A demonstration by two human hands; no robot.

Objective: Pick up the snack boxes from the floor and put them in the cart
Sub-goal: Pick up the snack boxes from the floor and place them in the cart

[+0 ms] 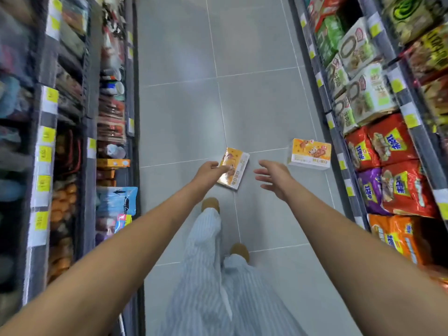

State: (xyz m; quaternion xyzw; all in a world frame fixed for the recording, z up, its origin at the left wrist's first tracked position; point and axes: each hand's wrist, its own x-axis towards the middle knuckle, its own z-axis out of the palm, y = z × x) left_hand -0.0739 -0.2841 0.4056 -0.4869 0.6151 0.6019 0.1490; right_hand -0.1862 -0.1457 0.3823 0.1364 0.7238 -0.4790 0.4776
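Note:
Two orange-and-white snack boxes are in the head view. The nearer snack box lies tilted in the aisle's middle, and my left hand grips its left edge with fingers and thumb curled on it. Whether that box still touches the floor is unclear. My right hand hovers open just right of this box, fingers spread and holding nothing. The second snack box lies on the grey floor further right, close to the right shelf's base. No cart is in view.
Shelves full of packaged goods line both sides of the narrow aisle: bags and yellow price tags on the left shelf, red, purple and green snack bags on the right shelf. My legs in striped trousers and brown shoes stand below the boxes.

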